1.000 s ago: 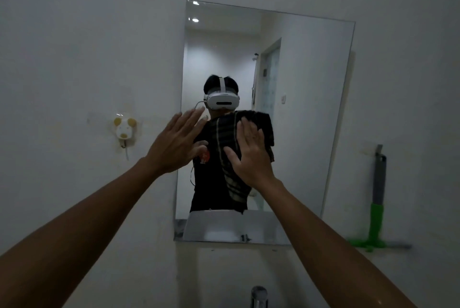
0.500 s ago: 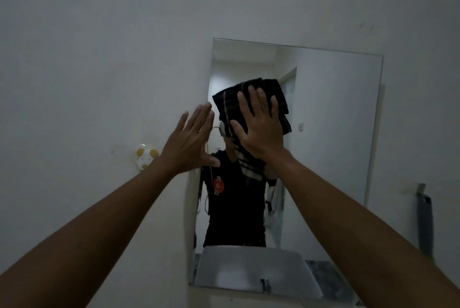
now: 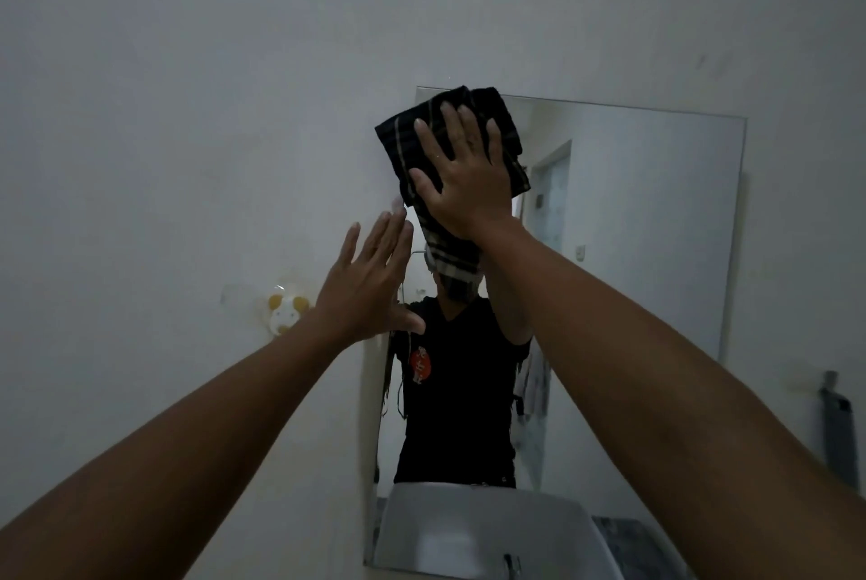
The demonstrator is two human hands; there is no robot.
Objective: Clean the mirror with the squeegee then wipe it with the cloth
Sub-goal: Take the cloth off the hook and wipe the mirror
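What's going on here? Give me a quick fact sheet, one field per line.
Place: bathroom wall with a mirror above a sink
Right hand: open palm pressing a dark checked cloth flat on the mirror's upper left corner
Left hand: open, fingers spread, empty, at the mirror's left edge
Squeegee: set aside, leaning on the wall at the right, partly cut off
Wall hook: small, yellow and white, left of the mirror
Stage: wiping with the cloth
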